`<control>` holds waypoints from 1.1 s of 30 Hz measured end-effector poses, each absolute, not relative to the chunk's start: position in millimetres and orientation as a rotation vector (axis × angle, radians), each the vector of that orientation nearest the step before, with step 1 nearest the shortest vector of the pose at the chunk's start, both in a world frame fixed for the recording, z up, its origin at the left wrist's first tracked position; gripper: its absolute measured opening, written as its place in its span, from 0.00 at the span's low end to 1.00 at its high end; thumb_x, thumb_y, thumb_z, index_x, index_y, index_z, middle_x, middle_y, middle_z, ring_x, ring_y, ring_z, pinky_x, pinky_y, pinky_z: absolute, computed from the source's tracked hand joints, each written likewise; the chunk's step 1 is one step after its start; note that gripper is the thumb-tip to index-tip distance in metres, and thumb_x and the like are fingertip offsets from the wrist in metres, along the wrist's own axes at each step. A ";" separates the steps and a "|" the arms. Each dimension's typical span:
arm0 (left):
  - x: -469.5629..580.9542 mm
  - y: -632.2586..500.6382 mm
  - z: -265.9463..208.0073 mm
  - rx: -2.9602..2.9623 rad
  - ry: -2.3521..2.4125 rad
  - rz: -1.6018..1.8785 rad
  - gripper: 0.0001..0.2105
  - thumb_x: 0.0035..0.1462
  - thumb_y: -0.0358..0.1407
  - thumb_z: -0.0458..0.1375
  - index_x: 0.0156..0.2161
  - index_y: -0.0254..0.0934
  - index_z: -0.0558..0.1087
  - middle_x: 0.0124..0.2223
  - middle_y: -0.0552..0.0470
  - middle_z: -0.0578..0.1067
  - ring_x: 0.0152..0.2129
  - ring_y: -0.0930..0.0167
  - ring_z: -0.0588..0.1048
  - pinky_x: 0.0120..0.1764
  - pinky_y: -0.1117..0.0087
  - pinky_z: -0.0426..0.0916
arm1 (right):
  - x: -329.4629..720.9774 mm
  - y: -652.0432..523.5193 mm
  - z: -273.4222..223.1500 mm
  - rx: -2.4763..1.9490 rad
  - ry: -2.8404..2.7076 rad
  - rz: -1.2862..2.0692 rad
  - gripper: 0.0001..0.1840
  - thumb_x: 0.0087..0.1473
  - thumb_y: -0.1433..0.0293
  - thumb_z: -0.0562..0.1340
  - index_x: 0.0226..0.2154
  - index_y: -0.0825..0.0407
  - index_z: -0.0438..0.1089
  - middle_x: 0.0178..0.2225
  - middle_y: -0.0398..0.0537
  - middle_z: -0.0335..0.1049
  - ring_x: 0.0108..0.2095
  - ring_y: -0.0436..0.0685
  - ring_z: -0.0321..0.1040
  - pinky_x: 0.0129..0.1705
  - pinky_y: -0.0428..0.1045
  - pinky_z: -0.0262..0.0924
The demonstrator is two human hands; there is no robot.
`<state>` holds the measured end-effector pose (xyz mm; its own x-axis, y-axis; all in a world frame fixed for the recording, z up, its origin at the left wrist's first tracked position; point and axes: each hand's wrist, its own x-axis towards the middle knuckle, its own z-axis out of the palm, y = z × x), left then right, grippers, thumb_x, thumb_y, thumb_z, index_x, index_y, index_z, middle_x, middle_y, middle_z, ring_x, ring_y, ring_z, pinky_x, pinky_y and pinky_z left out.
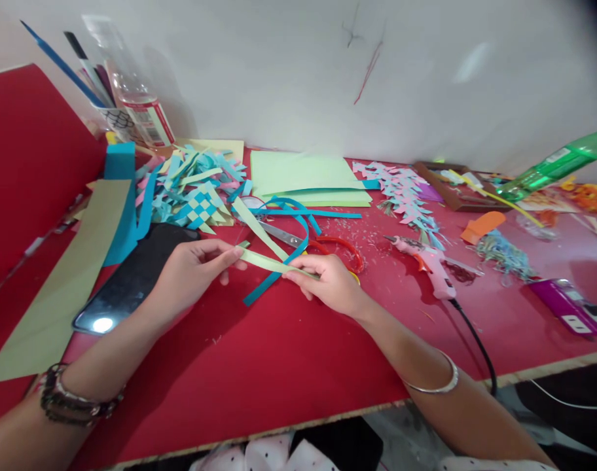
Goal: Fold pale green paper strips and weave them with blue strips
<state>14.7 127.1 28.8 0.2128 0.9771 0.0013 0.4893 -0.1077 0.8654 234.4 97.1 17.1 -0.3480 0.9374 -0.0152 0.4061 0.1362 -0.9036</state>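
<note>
A pale green paper strip (263, 261) is stretched between my two hands, just above the red tabletop. My left hand (205, 265) pinches its left end between thumb and fingers. At the strip's right end, my right hand (323, 278) is closed on it the same way. Just behind lie another pale green strip (259, 229) and several blue paper strips (298, 239), crossing near my right fingertips. Scissors with red handles (345, 247) lie partly under these strips. A woven blue and green paper piece (200, 207) rests on a heap of cut paper strips (190, 170).
A dark phone (136, 281) lies by my left forearm. Pale green sheets (303, 173) are stacked by the wall. A pink glue gun (426, 265) with a black cord lies to the right, near a pink and blue paper garland (401, 193). Farther right leans a green bottle (558, 167).
</note>
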 end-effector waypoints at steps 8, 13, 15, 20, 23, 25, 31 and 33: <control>12.3 129.7 33.8 1.514 1.349 0.849 0.08 0.48 0.38 0.57 0.26 0.35 0.73 0.22 0.58 0.72 0.16 0.80 0.64 0.24 0.80 0.60 | 236.8 99.8 15.2 -1.295 -1.676 1.314 0.13 0.52 0.62 0.55 0.29 0.55 0.67 0.15 0.36 0.62 0.11 0.42 0.56 0.15 0.39 0.51; 15.3 129.9 35.4 1.420 1.400 0.890 0.07 0.48 0.37 0.58 0.26 0.35 0.74 0.23 0.58 0.73 0.17 0.80 0.66 0.25 0.80 0.62 | 236.1 102.9 11.9 -1.289 -1.482 1.309 0.13 0.49 0.61 0.57 0.26 0.54 0.65 0.17 0.38 0.65 0.13 0.43 0.61 0.17 0.40 0.54; 15.8 129.9 35.3 1.381 1.403 0.911 0.07 0.47 0.37 0.58 0.26 0.34 0.74 0.23 0.57 0.74 0.18 0.80 0.66 0.25 0.80 0.63 | 236.0 103.9 11.6 -1.295 -1.427 1.291 0.13 0.48 0.60 0.59 0.25 0.54 0.64 0.18 0.39 0.66 0.14 0.44 0.62 0.17 0.41 0.56; 11.0 131.2 31.7 1.315 1.338 0.923 0.05 0.48 0.35 0.58 0.28 0.35 0.74 0.23 0.59 0.74 0.19 0.80 0.66 0.25 0.82 0.62 | 238.7 108.0 12.7 -1.294 -1.179 1.301 0.11 0.44 0.63 0.62 0.23 0.54 0.65 0.18 0.40 0.67 0.16 0.45 0.65 0.20 0.42 0.60; 7.7 132.7 28.3 1.342 1.328 0.921 0.05 0.49 0.35 0.58 0.27 0.36 0.74 0.20 0.60 0.72 0.18 0.81 0.66 0.24 0.82 0.61 | 240.6 110.7 11.8 -1.257 -1.007 1.352 0.11 0.42 0.63 0.63 0.24 0.55 0.65 0.19 0.40 0.69 0.18 0.46 0.67 0.25 0.43 0.64; 6.1 133.9 26.3 1.360 1.351 0.931 0.06 0.49 0.36 0.58 0.26 0.36 0.75 0.18 0.61 0.71 0.18 0.80 0.65 0.24 0.82 0.60 | 241.3 111.8 10.5 -1.232 -0.948 1.380 0.12 0.41 0.63 0.64 0.25 0.55 0.66 0.20 0.41 0.70 0.20 0.47 0.69 0.28 0.44 0.65; 3.2 137.2 25.0 1.292 1.343 0.953 0.05 0.48 0.35 0.59 0.28 0.36 0.75 0.20 0.61 0.72 0.19 0.80 0.66 0.24 0.82 0.61 | 243.0 112.3 8.4 -1.102 -0.977 1.436 0.12 0.45 0.63 0.62 0.30 0.54 0.65 0.25 0.44 0.73 0.28 0.51 0.72 0.42 0.51 0.64; 3.6 137.6 26.4 1.243 1.327 0.966 0.04 0.47 0.34 0.59 0.28 0.36 0.75 0.21 0.61 0.73 0.19 0.81 0.66 0.25 0.83 0.61 | 243.7 112.5 8.3 -1.092 -1.017 1.436 0.12 0.47 0.63 0.61 0.31 0.54 0.66 0.25 0.45 0.73 0.29 0.51 0.72 0.43 0.52 0.64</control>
